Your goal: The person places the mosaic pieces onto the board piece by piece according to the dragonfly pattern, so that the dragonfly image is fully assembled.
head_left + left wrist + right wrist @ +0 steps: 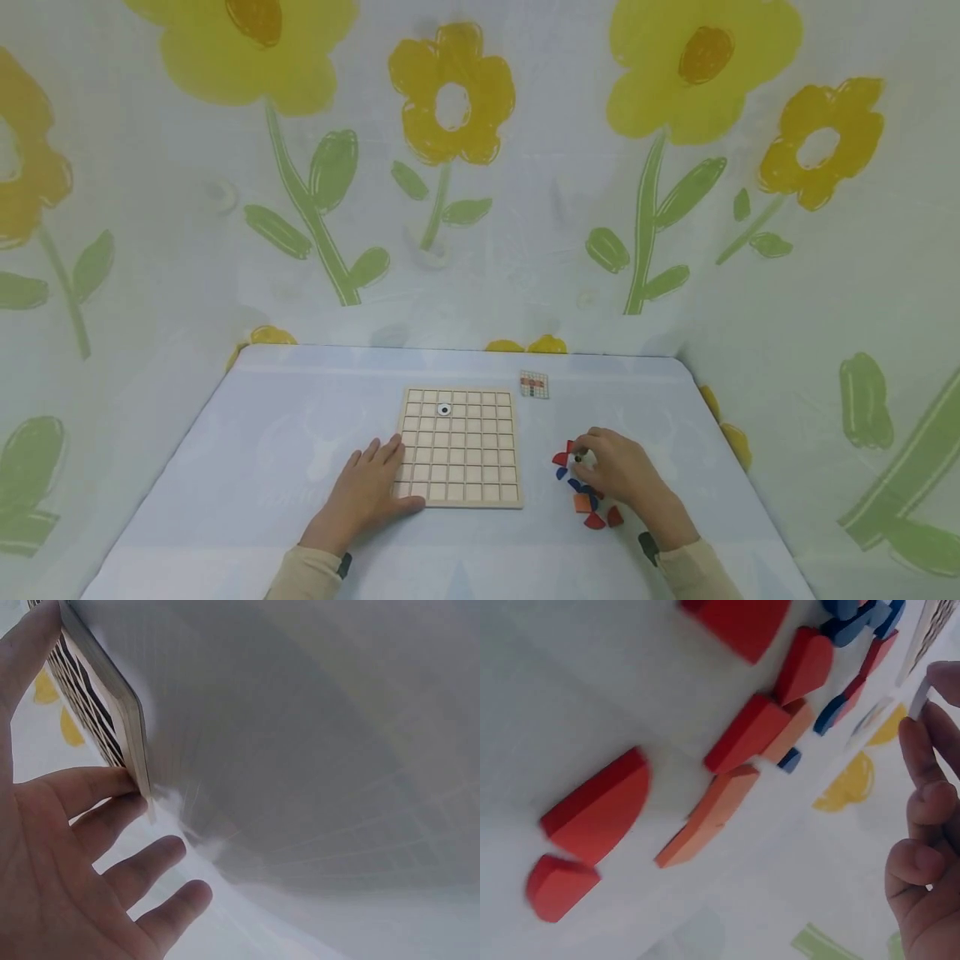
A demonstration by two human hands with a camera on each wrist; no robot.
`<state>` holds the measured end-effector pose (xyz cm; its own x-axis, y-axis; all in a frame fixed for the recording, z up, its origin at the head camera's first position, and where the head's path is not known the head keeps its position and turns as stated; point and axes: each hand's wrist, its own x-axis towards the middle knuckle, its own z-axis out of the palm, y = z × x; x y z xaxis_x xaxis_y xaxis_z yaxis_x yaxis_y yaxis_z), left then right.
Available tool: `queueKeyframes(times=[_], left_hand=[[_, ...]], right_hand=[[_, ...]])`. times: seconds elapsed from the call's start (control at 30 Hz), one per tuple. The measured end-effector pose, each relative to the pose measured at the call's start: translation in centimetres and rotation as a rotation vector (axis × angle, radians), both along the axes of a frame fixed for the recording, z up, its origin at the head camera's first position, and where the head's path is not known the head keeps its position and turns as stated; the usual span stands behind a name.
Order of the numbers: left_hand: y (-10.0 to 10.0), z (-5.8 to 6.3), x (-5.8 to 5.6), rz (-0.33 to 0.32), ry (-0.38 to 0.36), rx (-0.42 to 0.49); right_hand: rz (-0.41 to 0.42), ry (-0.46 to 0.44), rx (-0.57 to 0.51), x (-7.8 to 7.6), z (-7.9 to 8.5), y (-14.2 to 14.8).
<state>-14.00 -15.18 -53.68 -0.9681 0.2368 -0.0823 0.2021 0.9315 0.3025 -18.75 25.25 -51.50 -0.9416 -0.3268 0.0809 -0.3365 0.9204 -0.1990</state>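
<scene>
A square wooden grid board (458,505) lies on the table, with a round white eye piece (444,410) with a black dot in one upper cell. My left hand (369,492) rests at the board's lower left corner, fingers along the left edge and thumb by the near edge. In the left wrist view, fairly straight fingers (112,825) touch the board's rim (133,735). Right of the board, my right hand (621,472) pinches a thin white piece (920,697) between thumb and fingertips, just above the loose coloured pieces. Its face is mostly hidden.
Red quarter-round pieces (595,522), an orange square (582,503) and small blue pieces (562,473) lie scattered under and around the right hand. A small pattern card (535,385) lies beyond the board's far right corner. A flowered cloth backdrop (525,250) stands behind the table.
</scene>
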Motion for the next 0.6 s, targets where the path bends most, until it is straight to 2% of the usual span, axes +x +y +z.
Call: queueKeyframes(times=[0.3,0.6], left_hand=[[0.0,-0.1,0.0,-0.005,0.003,-0.002],[0.0,-0.2,0.0,0.005,-0.008,-0.013]], right_hand=[[0.165,0.249,-0.106,-0.8,0.3,-2.5],[0.251,0.4,-0.2,-2.2,0.6,-5.6]])
